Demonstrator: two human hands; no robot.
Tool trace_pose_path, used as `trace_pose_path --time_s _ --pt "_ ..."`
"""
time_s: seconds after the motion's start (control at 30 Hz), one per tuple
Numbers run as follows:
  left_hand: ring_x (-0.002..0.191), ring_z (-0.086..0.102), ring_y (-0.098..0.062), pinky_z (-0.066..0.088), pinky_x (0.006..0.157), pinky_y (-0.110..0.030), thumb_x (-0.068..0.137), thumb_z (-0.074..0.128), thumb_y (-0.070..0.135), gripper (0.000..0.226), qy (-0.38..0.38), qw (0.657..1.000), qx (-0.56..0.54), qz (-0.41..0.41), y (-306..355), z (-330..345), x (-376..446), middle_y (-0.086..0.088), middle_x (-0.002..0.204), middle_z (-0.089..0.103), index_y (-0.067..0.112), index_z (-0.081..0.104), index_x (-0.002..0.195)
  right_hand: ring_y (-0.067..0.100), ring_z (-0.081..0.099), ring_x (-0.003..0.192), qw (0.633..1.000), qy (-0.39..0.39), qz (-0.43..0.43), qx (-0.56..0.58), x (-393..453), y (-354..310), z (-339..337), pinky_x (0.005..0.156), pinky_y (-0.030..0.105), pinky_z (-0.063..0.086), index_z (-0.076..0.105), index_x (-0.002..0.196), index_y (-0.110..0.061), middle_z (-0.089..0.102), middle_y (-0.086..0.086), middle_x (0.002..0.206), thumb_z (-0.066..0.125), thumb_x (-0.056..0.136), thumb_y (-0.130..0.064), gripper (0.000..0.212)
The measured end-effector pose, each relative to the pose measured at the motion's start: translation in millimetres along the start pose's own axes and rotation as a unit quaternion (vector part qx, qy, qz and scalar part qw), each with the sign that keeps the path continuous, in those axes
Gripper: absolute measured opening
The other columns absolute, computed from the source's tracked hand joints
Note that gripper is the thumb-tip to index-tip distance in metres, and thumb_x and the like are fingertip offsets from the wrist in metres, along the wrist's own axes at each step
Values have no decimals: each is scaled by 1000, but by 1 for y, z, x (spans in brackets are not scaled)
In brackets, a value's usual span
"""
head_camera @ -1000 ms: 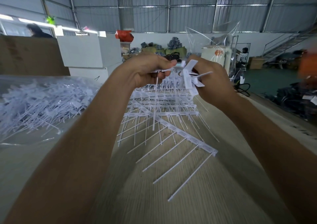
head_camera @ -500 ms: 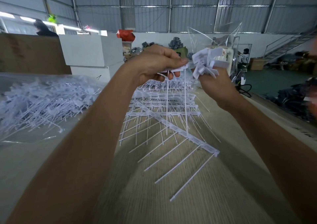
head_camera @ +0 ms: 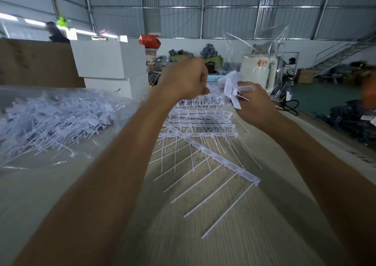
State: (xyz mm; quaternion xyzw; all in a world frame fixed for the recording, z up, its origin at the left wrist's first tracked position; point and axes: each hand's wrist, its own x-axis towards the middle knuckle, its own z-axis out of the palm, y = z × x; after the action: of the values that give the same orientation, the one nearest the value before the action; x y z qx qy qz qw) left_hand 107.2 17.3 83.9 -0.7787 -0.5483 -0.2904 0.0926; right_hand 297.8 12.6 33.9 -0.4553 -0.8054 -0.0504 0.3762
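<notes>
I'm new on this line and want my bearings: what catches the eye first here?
The raised hands mid-frame: the right hand grips a bunch of white tags, the left hand curled close beside it. Below, comb-like strips of joined tags lie stacked on the table; a clear bag of loose tags sits at left.

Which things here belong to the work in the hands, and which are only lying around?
In the job:
- right hand gripping a bundle of white ties
- left hand, curled beside it
- tie strips stacked on the table
- probably the loose ties in a clear bag

Lying about:
- white boxes
- cardboard
- red bag
</notes>
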Motion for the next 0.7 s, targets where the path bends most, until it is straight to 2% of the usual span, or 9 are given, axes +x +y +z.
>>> trace_pose_path --time_s 0.07,0.1,0.17,0.2,0.3,0.37,0.43,0.6,0.7 --pt "66 68 -8 51 65 -27 89 75 26 16 -28 992 -126 0 -3 -1 -1 2 78 72 11 71 85 43 60 108 999 -13 31 31 3 4 1 94 47 47 70 111 2 66 24 116 52 98 -8 25" --pt "66 69 -8 51 61 -23 91 72 22 14 -41 982 -182 3 -4 -2 -2 -1 79 73 9 71 91 42 59 109 998 -19 47 43 3 5 3 93 34 47 69 109 4 65 27 116 51 98 -1 22" --pt "68 69 -8 51 58 -19 95 67 13 10 -63 966 -249 18 -5 -5 -4 -6 84 73 6 70 101 26 66 87 994 -10 56 93 1 4 5 61 10 41 68 94 6 64 26 93 47 98 8 22" --pt "69 70 -9 53 60 -19 96 65 9 11 -73 961 -265 24 -6 -5 -5 -8 86 72 4 69 105 14 62 70 989 -3 68 132 -1 2 6 51 7 36 66 88 5 60 20 82 44 99 9 24" --pt "76 73 -14 60 70 -25 96 62 2 17 -98 953 -285 35 -5 -2 -7 -12 95 70 -2 68 111 -2 53 58 965 21 105 238 -1 0 6 46 6 33 61 91 -6 54 8 80 41 103 1 24" --pt "81 75 -20 62 76 -31 95 63 0 18 -105 947 -302 42 -5 0 -8 -17 102 70 -4 68 112 -5 54 56 951 32 113 287 1 1 6 54 7 39 58 86 -17 55 3 78 41 105 -4 29" --pt "83 75 -22 62 79 -35 94 65 0 19 -98 940 -325 41 -5 2 -7 -21 103 70 -3 69 112 0 58 55 934 24 130 332 3 1 4 63 17 50 61 90 -13 62 2 74 41 107 -10 27" --pt "78 75 -28 63 76 -36 89 72 4 16 -49 934 -351 35 -6 3 -7 -21 95 71 3 73 105 7 47 47 912 13 176 371 8 -3 4 52 29 56 60 84 -13 50 -4 54 40 107 -15 30" --pt "67 73 -25 61 66 -29 83 79 8 17 -20 932 -360 25 -5 2 -6 -18 82 74 2 75 99 13 53 53 892 2 196 406 9 -6 2 53 35 57 65 83 -10 60 -2 58 39 106 -13 35"
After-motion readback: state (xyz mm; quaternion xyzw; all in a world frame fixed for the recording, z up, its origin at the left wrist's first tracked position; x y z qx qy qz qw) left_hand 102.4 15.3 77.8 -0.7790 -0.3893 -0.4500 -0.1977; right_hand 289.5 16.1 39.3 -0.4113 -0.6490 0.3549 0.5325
